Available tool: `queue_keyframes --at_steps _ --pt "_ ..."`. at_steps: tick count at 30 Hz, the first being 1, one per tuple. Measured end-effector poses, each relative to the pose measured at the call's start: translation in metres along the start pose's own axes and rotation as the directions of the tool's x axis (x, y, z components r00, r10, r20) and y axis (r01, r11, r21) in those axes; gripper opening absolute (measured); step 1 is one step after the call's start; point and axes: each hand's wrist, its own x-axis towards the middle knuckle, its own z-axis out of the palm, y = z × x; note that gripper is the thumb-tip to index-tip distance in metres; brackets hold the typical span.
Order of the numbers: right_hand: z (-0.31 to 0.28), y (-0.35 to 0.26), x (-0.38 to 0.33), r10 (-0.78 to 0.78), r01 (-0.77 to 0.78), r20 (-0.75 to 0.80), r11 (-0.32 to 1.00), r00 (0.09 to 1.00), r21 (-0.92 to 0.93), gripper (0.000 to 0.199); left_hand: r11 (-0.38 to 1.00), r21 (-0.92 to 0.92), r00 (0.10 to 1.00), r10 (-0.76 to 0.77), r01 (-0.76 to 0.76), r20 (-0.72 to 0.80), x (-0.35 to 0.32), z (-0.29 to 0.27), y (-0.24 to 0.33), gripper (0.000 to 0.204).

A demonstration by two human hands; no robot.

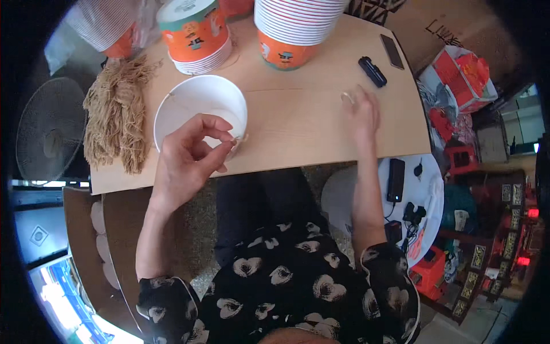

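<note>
Patterned black sleeves frame the wooden surface (pixel 298 123). White paper bucket (pixel 200 112) lies tilted toward the near edge, so it could roll off should the left hand (pixel 186 160), pinching a string end at its rim, tug hard. Raffia bundle (pixel 117 112) lies at the left edge. Right hand (pixel 362 114) rests released beside a small loop (pixel 348 96), easily brushed away.

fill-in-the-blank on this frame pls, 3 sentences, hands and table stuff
1. The left hand pinches at the rim of a ____ paper bucket.
2. The right hand rests flat on the ____, fingertips by a small pale loop.
3. The bundle of tan twine lies to the ____ of the white bucket.

Missing words: white; table; left
</note>
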Motion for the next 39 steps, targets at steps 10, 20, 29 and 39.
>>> queue_keyframes --at_steps 10,20,29,39 --pt "0.023 0.061 -0.024 0.137 -0.196 0.212 0.938 0.968 0.287 0.019 0.991 -0.128 0.995 0.030 -0.042 -0.097 -0.024 0.017 0.003 0.013" --pt "-0.078 -0.076 -0.001 0.047 -0.313 0.361 0.609 0.931 0.729 0.019 0.966 -0.259 0.988 -0.026 -0.014 -0.150 -0.020 0.013 -0.012 0.019" --pt "-0.102 -0.171 -0.002 -0.335 0.045 0.115 0.434 0.935 0.900 0.027 0.978 -0.209 0.993 -0.016 -0.008 -0.113 -0.020 0.018 -0.008 0.018" --pt "-0.098 -0.172 0.013 -0.545 0.113 0.139 0.404 0.827 0.908 0.011 0.992 -0.125 0.997 0.024 -0.034 -0.076 -0.020 0.013 -0.007 0.016"
